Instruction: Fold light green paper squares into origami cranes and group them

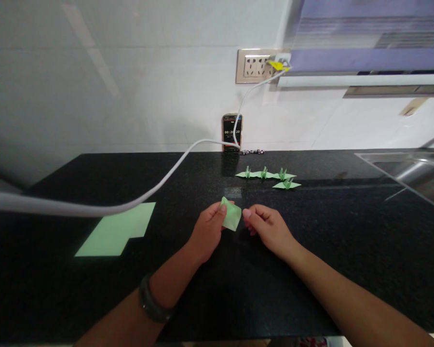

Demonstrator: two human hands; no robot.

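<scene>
A small folded piece of green paper (233,216) is pinched between the thumb and fingers of my left hand (210,226), above the dark countertop. Just right of the paper is my right hand (265,225), its fingers curled and the thumb pressed against the index finger. A narrow gap seems to part its fingertips from the paper, and whether they pinch anything is too small to make out. Beyond my hands stand several folded green paper cranes (264,174), with one crane (288,184) a little nearer to me.
Flat green paper (121,231) with a notched corner lies at left. A white cable (159,185) crosses above the counter (188,308) from the socket (255,66). A phone (232,132) showing a timer leans on the wall. A metal sink (419,178) is at right.
</scene>
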